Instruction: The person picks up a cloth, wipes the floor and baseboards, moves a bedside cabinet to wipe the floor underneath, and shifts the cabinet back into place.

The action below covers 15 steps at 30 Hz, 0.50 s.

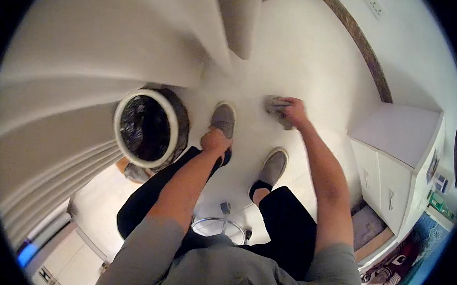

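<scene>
My right hand [295,114] is closed on a crumpled grey cloth [278,109] low over the pale floor, ahead of my right shoe [274,166]. My left hand [216,141] is down at my left foot, its fingers curled against the grey left shoe [223,118] near the ankle. Whether it grips anything there is too small to tell. Left of that foot is a round bin [118,122] with a white rim and a black liner.
A beige curtain [90,39] hangs along the left and top. On the right are a white cabinet [397,132] and a wall with a brown skirting strip [363,41]. The chrome stool base [220,221] stands between my legs.
</scene>
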Motion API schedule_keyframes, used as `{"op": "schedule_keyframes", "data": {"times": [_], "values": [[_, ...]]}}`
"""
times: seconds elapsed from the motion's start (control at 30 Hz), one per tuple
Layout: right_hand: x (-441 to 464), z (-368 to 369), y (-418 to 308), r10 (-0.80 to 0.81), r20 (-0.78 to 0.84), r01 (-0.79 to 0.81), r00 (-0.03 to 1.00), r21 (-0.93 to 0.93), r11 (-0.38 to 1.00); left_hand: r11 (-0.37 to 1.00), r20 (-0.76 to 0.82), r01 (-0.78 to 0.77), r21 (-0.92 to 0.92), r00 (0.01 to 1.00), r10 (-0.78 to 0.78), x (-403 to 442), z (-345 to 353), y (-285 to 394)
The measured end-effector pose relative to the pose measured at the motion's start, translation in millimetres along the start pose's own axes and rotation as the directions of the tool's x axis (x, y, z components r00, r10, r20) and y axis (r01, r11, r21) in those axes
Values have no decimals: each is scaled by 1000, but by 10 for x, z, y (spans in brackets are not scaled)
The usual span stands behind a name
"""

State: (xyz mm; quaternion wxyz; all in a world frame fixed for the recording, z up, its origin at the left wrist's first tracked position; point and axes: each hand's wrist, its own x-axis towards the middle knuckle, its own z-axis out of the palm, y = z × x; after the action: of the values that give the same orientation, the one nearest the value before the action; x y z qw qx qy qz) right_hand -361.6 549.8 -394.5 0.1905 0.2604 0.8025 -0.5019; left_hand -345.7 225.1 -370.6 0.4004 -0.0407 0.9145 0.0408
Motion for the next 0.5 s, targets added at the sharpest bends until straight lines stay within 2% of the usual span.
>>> {"op": "schedule_keyframes", "data": {"times": [0.03,0.07,0.1,0.13,0.17,0.2,0.23,0.3,0.37,0.4,0.43,0.47,0.5], "values": [[-141,-200,107,-58,-117,73,992,127,989,1000,-22,12,-9,1000,-13,-38,-50,-25],[-541,-436,-151,-27,-159,53,987,166,985,991,24,-54,119,998,52,-73,-129,-22],[-860,-646,-250,57,-140,-14,989,292,956,963,75,-128,238,991,113,-107,-244,11],[-1020,-792,8,44,-157,7,987,308,951,966,54,-126,226,992,116,-136,-387,38],[-1315,-936,49,66,-169,-8,983,320,947,880,182,-341,332,938,295,-205,-569,54],[-1617,-1030,96,63,-200,21,978,391,920,738,326,-540,404,839,435,-249,-703,49],[-1893,-1131,148,108,-182,-7,977,485,874,744,312,-533,402,844,435,-188,-788,48],[-2365,-1244,557,128,-269,57,955,587,808,602,411,-790,116,590,694,-31,-958,56],[-2740,-1257,1068,200,-321,94,926,707,700,603,159,-798,15,597,786,-687,-1742,-137],[-2922,-1220,1343,225,-311,117,923,786,607,635,-30,-773,-1,634,772,-851,-1938,-328],[-3175,-1109,1311,293,-345,113,891,796,594,662,-216,-749,-26,651,728,-980,-2093,-559],[-3321,-1014,1728,393,-401,110,828,803,586,773,-321,-629,-82,751,577,-1129,-2239,-797],[-3454,-1003,2120,432,-379,-173,819,555,814,774,-571,-631,-48,653,497,-972,-2116,-1163]]}}
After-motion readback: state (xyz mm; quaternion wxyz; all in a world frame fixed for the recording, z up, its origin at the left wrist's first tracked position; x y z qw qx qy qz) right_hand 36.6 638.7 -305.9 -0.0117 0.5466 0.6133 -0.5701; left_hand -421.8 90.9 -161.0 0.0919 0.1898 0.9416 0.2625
